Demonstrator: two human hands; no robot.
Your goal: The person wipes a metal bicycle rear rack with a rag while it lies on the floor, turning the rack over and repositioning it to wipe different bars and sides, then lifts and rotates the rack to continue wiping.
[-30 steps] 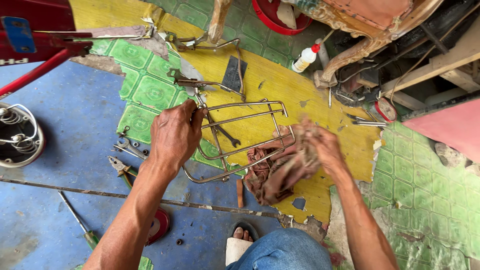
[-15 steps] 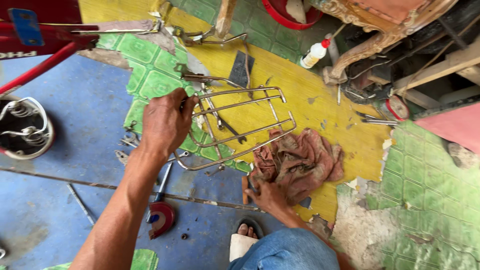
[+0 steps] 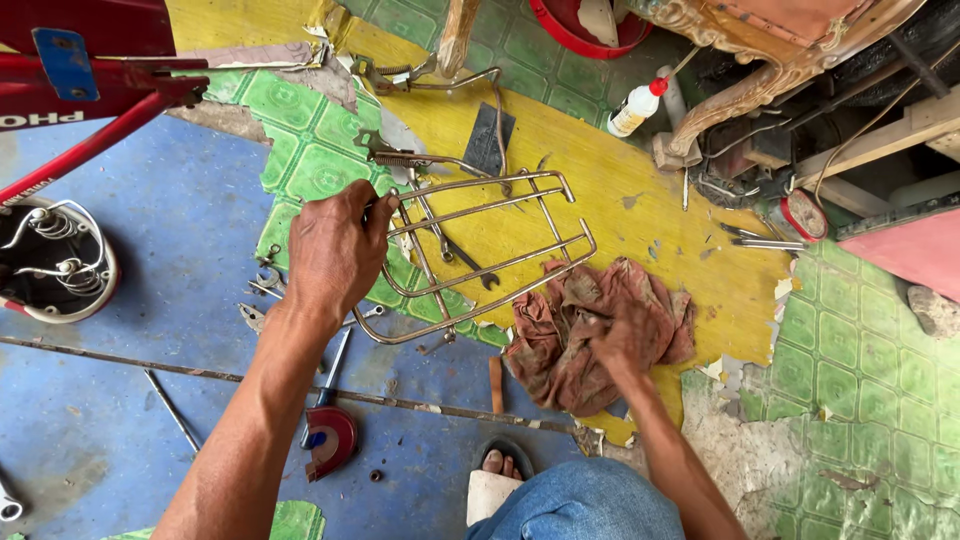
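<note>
While the person's sandalled foot [image 3: 492,478] and denim knee [image 3: 590,505] sat at the near edge of the floor [image 3: 150,300], the right hand [image 3: 622,340] lay flat, fingers spread, pressed on a crumpled reddish-brown rag [image 3: 590,330] on the yellow patch of flooring; it gripped nothing firmly that could be seen. To its left, the left hand [image 3: 335,250] was closed around the near corner of a chrome wire rack [image 3: 480,250], holding it tilted just above the floor, the rack's far side just beside the rag. A red horseshoe-shaped tool [image 3: 330,440] lay on the blue floor near the left forearm, with a screwdriver [image 3: 172,408] further left and pliers [image 3: 255,318] close by the wrist. An open-ended spanner [image 3: 465,260] lay under the rack's bars.

Farther off, a white squeeze bottle with a red cap [image 3: 637,105] stood tilted by carved wooden furniture, and a small blue rectangular plate [image 3: 65,62] sat on a red frame at the far left corner. A red basin [image 3: 590,25] showed at the far edge.

Compared with a second earlier, the right hand had dropped from working the rag against the rack to resting on it on the floor, and the rack had been drawn slightly leftward, clear of the cloth.
</note>
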